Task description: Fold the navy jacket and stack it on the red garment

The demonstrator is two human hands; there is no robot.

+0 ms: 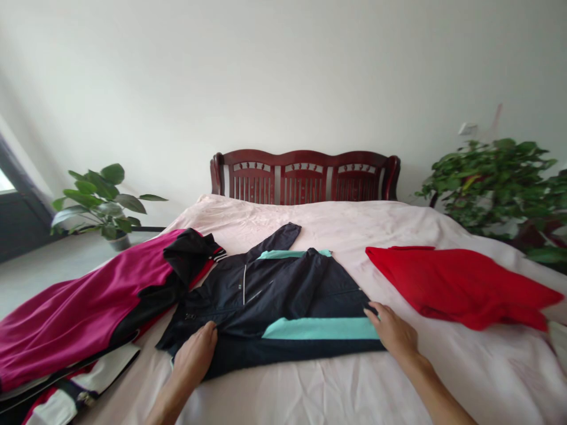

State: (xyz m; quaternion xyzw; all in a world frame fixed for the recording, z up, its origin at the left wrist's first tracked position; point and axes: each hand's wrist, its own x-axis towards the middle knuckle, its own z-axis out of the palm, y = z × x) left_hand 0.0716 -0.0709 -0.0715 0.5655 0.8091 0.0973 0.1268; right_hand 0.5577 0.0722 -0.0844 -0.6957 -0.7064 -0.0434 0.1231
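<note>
A dark navy jacket (301,289) with turquoise panels and a thin white stripe lies spread sideways on the bed. One sleeve reaches toward the headboard; a turquoise-striped sleeve runs along the near side. My left hand (195,351) is closed on the jacket's near left part, its fingertips partly hidden. At the right end, my right hand (392,330) pinches the edge beside the turquoise stripe, thumb and fingers together. Left of the jacket, touching it, lies a magenta and black garment (101,295). A folded red garment (456,286) rests apart on the right.
A pale pink sheet (336,392) covers the bed, with a dark red wooden headboard (305,171) behind. One potted plant (106,203) stands on the floor at left, and leafy plants (496,183) grow at right. White and red cloth (66,395) lies at the near left.
</note>
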